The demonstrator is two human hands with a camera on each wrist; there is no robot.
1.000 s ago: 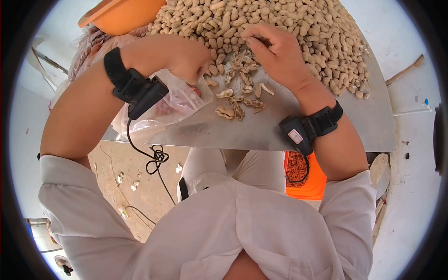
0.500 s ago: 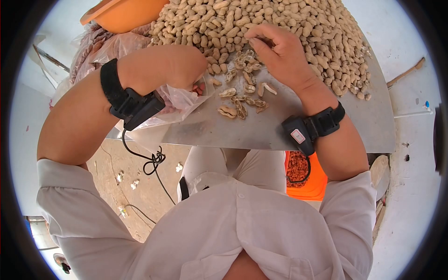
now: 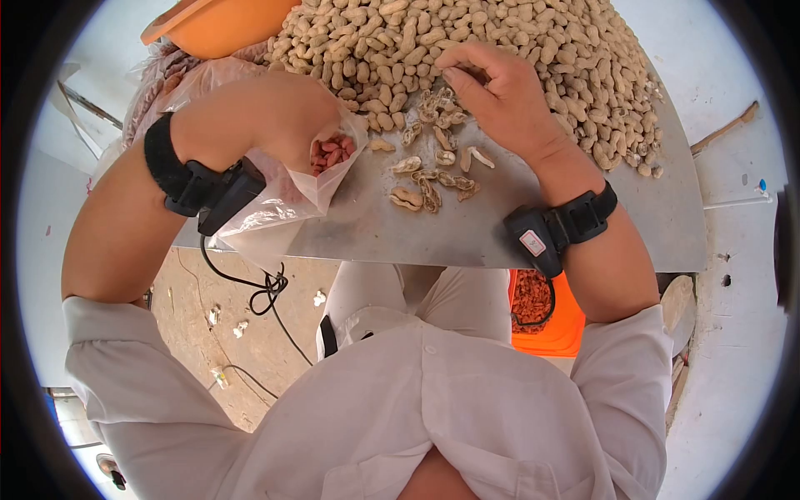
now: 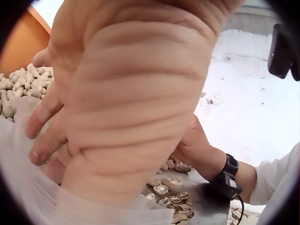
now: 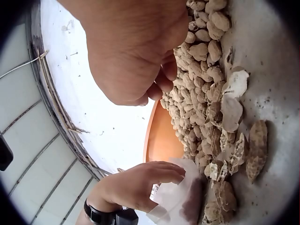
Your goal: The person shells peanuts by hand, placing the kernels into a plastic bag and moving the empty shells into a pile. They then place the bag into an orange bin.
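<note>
My left hand (image 3: 287,108) is at the mouth of a clear plastic bag (image 3: 292,198) on the left of the metal table. Red-skinned peanut kernels (image 3: 329,154) show in the bag beside the hand. In the left wrist view its fingers (image 4: 47,147) hang loose and spread against the plastic, and the right wrist view shows thumb and fingers apart. My right hand (image 3: 507,96) stays at the front of a big heap of unshelled peanuts (image 3: 583,92), fingers loosely bent with nothing seen between them. Split peanut shells (image 3: 429,179) lie between the hands.
An orange basin (image 3: 221,29) stands at the back left, near another plastic bag (image 3: 158,83) of reddish contents. Below the table's right front edge is an orange container (image 3: 554,321) of reddish pieces. A black cable (image 3: 271,287) hangs from the left wrist camera.
My left hand has drawn leftward over the bag and its fingers have loosened. More red kernels have come into sight at the bag's mouth. The right hand has stayed nearly still.
</note>
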